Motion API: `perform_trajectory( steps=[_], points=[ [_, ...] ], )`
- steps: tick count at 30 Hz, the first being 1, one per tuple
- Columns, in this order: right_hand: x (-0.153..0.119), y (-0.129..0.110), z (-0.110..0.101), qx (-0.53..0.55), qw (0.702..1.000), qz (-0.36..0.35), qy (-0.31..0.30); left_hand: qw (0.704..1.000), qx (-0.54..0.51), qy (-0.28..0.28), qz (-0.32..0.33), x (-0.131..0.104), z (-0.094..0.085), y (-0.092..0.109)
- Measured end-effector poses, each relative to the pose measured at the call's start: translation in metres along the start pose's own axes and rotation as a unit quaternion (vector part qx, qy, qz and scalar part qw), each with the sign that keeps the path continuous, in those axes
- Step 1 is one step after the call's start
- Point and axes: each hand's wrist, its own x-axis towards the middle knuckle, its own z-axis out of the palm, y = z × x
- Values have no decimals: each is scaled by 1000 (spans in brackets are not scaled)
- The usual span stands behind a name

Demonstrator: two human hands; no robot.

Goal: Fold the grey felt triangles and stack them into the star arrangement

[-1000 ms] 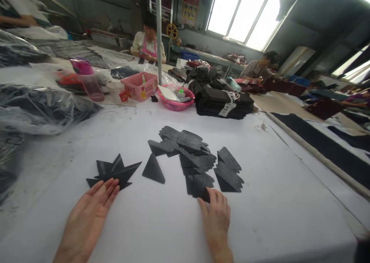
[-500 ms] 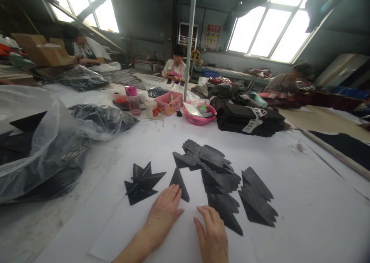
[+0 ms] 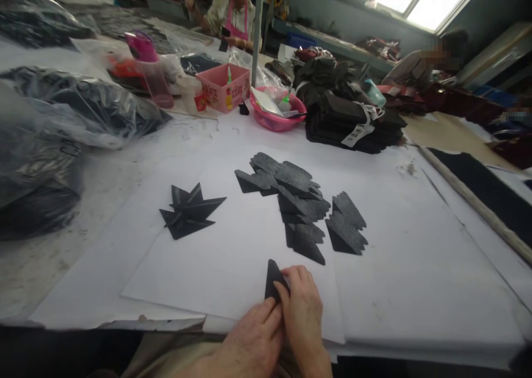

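A dark triangular piece (image 3: pixel 274 278) stands out above my two hands near the front edge of the white-covered table (image 3: pixel 187 278). My right hand (image 3: pixel 303 300) pinches its right side between thumb and fingers. Against its lower end rest the closed fingers of my left hand (image 3: pixel 260 328), touching my right hand. Several dark folded pieces lie in a star-like heap (image 3: pixel 189 212) to the left. Farther up, dark pieces with scalloped ends overlap in a larger heap (image 3: pixel 297 195), and a smaller group (image 3: pixel 347 225) lies to its right.
Behind are a pink basket (image 3: pixel 224 90), a pink bowl (image 3: pixel 276 120), a bottle (image 3: pixel 153 78) and a dark bundled stack (image 3: pixel 353 123). Plastic bags (image 3: pixel 91 106) fill the left. A metal pole (image 3: pixel 256 29) rises behind the bowl. A person (image 3: pixel 236 12) sits across the table.
The triangular piece, earlier flat under my left hand's fingertips, is now at the table's front edge between both hands. My hands have come together. The view has tilted down.
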Motion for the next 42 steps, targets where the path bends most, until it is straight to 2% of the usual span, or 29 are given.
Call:
perform_trajectory(
  steps=[2,3,7,9,12,18,22,27,34,38,42],
  points=[
    [-2,1,-1,7,1000,-6,-6,999,-31,17,21,3,-7,-8],
    [-2,1,-2,11,1000,-12,-7,999,-42,13,12,5,-13,-15],
    [-4,2,0,21,999,-36,3,994,-18,-25,-106,16,-37,-52],
    [-4,2,1,25,999,-40,7,994,-2,-30,-109,20,-44,-67],
    [-4,3,3,39,998,-44,2,996,24,-29,-75,24,-42,-79],
    [-7,4,8,55,997,-51,23,998,28,8,-48,26,-33,-85],
    [-10,6,17,46,995,-52,66,998,30,32,-46,26,-33,-88],
    [-14,3,26,24,990,-60,122,998,35,30,-52,25,-31,-87],
    [-17,-6,27,-4,986,-69,149,997,11,42,-71,26,-30,-88],
    [-17,-6,27,-9,986,-74,148,998,43,40,-22,25,-33,-88],
    [-17,-4,28,-16,985,-83,147,996,59,63,8,23,-34,-89]
  ],
)
